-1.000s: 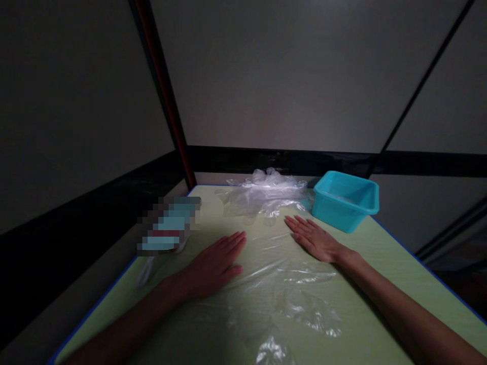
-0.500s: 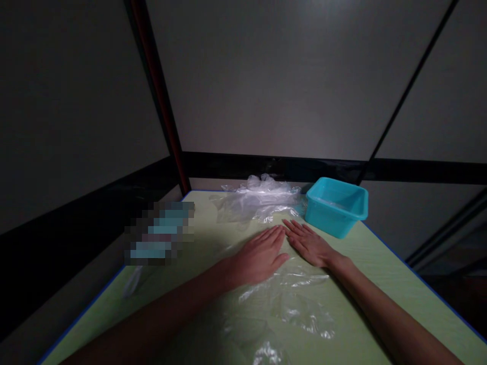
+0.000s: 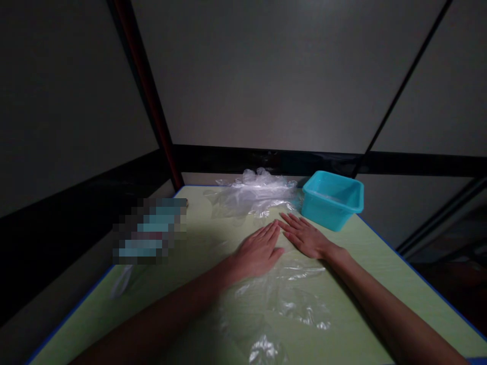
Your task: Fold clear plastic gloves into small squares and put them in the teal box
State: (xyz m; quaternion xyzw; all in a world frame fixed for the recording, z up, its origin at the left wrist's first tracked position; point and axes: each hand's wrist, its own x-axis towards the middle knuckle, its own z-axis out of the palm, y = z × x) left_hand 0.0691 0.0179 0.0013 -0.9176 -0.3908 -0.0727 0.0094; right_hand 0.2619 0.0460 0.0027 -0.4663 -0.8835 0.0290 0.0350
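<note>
At the left edge of the green desk (image 3: 380,263) lies a blurred-out packet (image 3: 148,230), well apart from the hands. Further right, the left hand (image 3: 258,252) rests palm down on a clear plastic sheet (image 3: 289,299), fingers (image 3: 268,232) straight and together, gripping nothing. Just beside it the right hand (image 3: 304,236) lies equally flat and empty, the fingertips nearly meeting. So slick a film could, I judge, slide or bunch if one palm bears harder than the other. The sheet runs from under the fingers toward the near edge, wrinkled there. Behind sit a heap of crumpled plastic (image 3: 254,192) and, rightmost, a teal tub (image 3: 327,215).
</note>
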